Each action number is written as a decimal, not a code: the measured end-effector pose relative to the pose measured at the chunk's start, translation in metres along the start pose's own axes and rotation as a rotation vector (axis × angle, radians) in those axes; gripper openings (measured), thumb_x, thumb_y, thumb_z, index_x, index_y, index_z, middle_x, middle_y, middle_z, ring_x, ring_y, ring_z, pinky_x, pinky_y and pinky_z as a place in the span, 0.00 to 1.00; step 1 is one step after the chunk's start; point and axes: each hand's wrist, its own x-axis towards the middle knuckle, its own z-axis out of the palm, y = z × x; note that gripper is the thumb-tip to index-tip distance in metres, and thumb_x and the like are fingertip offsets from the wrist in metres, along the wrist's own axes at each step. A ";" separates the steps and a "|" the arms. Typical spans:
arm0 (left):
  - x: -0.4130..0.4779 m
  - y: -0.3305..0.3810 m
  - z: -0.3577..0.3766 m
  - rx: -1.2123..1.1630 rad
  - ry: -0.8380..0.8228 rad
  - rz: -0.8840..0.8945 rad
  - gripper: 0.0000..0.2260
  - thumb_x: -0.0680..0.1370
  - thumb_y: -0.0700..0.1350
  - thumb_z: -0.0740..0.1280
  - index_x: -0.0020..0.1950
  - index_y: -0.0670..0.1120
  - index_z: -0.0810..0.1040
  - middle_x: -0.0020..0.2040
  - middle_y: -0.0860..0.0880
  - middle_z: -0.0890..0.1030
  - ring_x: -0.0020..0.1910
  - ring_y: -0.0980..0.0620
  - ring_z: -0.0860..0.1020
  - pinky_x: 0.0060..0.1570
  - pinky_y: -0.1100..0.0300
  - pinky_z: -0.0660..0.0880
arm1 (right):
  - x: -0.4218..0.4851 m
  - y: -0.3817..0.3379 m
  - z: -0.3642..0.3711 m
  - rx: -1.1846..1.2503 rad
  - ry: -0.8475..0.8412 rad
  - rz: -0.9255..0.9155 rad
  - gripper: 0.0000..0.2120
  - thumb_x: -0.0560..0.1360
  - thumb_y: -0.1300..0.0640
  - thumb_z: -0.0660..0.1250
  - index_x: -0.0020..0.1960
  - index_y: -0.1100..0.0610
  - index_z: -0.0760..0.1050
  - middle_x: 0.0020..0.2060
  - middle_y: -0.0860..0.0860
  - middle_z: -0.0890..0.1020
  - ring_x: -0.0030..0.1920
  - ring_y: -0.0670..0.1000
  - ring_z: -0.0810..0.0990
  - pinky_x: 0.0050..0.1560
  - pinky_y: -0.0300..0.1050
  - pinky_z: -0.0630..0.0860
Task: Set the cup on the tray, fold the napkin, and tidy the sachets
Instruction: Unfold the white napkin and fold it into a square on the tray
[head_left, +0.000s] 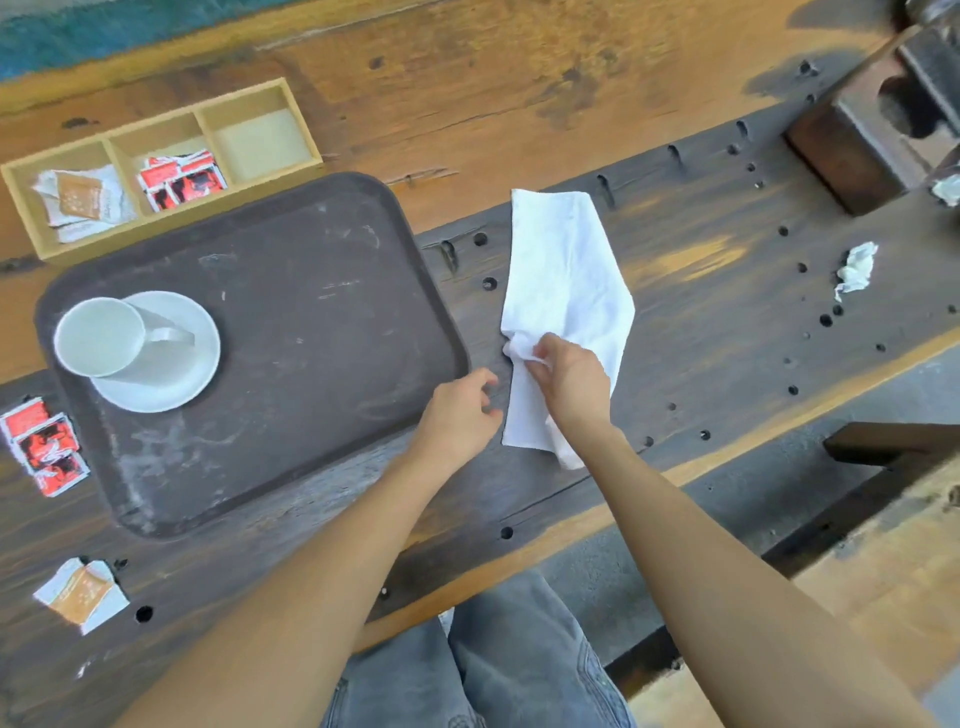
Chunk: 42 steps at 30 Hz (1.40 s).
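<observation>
A white cup (98, 336) stands on a white saucer (176, 379) at the left end of the dark brown tray (311, 291). To the right of the tray a white napkin (563, 270) lies partly folded on the workbench. My right hand (569, 379) pinches a bunched edge of the napkin near its left side. Beside the tray's right corner my left hand (462, 410) hovers with fingers loosely curled, holding nothing. Red sachets (44, 447) lie left of the tray, and a brown-and-white sachet (83, 595) lies near the front left.
A wooden three-compartment box (156, 166) behind the tray holds brown sachets (78, 200) and red sachets (182, 179); its right compartment holds nothing. Crumpled paper (857, 270) lies at the right. A dark wooden vise block (872, 135) stands at the back right. The bench has many holes.
</observation>
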 end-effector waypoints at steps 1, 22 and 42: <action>0.003 0.000 0.002 -0.024 0.003 -0.022 0.16 0.79 0.42 0.67 0.67 0.48 0.77 0.56 0.46 0.82 0.53 0.46 0.81 0.58 0.50 0.79 | 0.002 0.001 -0.004 0.100 -0.011 0.020 0.12 0.82 0.52 0.66 0.43 0.58 0.76 0.36 0.51 0.81 0.37 0.54 0.76 0.37 0.50 0.71; -0.006 0.008 0.006 -0.626 -0.014 -0.023 0.17 0.80 0.33 0.62 0.57 0.51 0.85 0.58 0.53 0.83 0.61 0.52 0.79 0.63 0.61 0.74 | -0.007 -0.008 -0.040 0.687 -0.297 0.126 0.12 0.81 0.58 0.66 0.43 0.66 0.76 0.36 0.52 0.72 0.37 0.47 0.69 0.40 0.41 0.66; -0.001 -0.033 -0.164 0.514 0.531 0.361 0.07 0.78 0.45 0.69 0.42 0.47 0.72 0.38 0.49 0.77 0.47 0.45 0.77 0.76 0.44 0.59 | 0.041 -0.063 -0.124 0.175 -0.405 -0.304 0.12 0.72 0.70 0.67 0.47 0.55 0.82 0.41 0.55 0.84 0.43 0.49 0.77 0.45 0.46 0.71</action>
